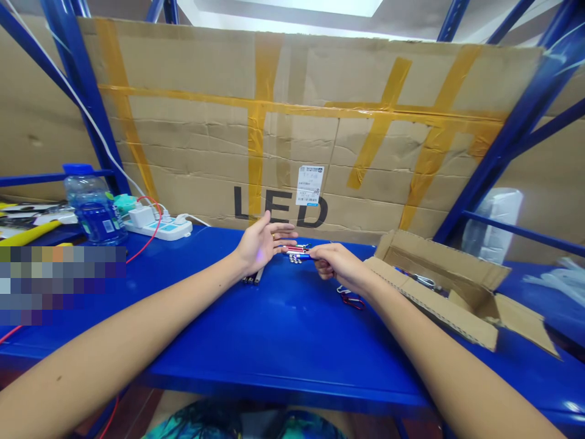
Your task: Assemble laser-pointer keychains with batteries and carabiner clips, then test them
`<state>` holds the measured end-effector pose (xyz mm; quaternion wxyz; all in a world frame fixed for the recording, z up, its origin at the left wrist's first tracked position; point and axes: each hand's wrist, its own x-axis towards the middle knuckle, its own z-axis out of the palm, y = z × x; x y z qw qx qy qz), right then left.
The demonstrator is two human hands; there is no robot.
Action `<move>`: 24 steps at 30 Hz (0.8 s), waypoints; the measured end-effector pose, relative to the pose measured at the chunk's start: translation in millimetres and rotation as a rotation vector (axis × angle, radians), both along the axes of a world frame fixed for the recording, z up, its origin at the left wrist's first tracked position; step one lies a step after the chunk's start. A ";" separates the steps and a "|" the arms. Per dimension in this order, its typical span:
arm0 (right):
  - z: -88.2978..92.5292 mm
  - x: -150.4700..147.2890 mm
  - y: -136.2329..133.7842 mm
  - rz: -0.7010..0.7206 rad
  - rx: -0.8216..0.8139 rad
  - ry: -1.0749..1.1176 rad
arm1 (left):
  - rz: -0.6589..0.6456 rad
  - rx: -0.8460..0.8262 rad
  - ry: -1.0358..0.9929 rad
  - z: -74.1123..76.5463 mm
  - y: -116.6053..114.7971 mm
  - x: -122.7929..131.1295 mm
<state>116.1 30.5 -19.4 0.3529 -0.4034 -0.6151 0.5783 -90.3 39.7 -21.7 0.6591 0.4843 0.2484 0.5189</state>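
Note:
My right hand pinches a small blue flashlight, its front end pointing left towards my other palm. My left hand is open, palm turned to the right and fingers stretched out, with a violet spot of light on the palm. Behind the flashlight lie several slim red and silver tubes, partly hidden by my fingers. Under my left wrist, several dark metal sticks rest on the blue table. A red carabiner and a silver one lie below my right wrist.
At the right stands an open cardboard box with small metal items inside. A bottle of blue liquid and a white power strip sit at the left. A large taped cardboard sheet closes off the back between blue posts.

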 end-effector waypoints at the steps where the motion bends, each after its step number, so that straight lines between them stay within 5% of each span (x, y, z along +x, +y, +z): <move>1: 0.2 -0.3 -0.3 -0.014 0.019 -0.001 | -0.001 0.001 0.003 0.0 -0.1 0.1; 12: -1.8 1.1 5.8 -0.179 0.160 0.030 | -0.005 0.006 0.014 -0.5 -1.3 1.3; 24: -3.8 0.2 4.3 -0.184 0.198 -0.010 | 0.013 0.020 0.044 -2.1 -3.6 3.7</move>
